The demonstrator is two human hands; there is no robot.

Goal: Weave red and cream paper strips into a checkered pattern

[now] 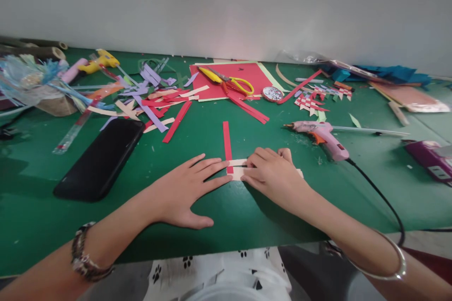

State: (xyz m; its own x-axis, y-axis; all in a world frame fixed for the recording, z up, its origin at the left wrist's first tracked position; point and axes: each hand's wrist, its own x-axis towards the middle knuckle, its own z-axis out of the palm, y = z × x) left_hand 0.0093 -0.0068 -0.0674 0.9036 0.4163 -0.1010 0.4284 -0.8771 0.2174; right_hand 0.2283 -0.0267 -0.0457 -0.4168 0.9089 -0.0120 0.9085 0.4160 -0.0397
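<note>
Green tabletop (197,138): set against a pale wall (226,9), its near side clear of clutter around the hands; we judge that this gives them flat working ground.
Cream strips (236,176): at the near middle of the table, lying crosswise beneath the fingers, with a narrow gap between two of them.
Red strip (227,138): upright to the cream ones, its near end among them; whether it passes over or under the upper one we cannot settle, since the fingers crowd the crossing.
Left hand (181,188): spread wide, palm down, gripping nothing; we see its fingertips touching the strips beside the crossing, probably to keep them from sliding.
Right hand (275,176): fingers bent over the cream strips, seemingly to steady them; whether they pinch or merely press, we cannot tell.
Pink glue gun (314,130): on its side, right of the hands, presumably kept within reach.
Scissors (240,83): laid on the red sheet (257,73), beyond the work.
Loose strips (150,113): heaped at the far left, near the black phone (102,160), apparently as stock.
</note>
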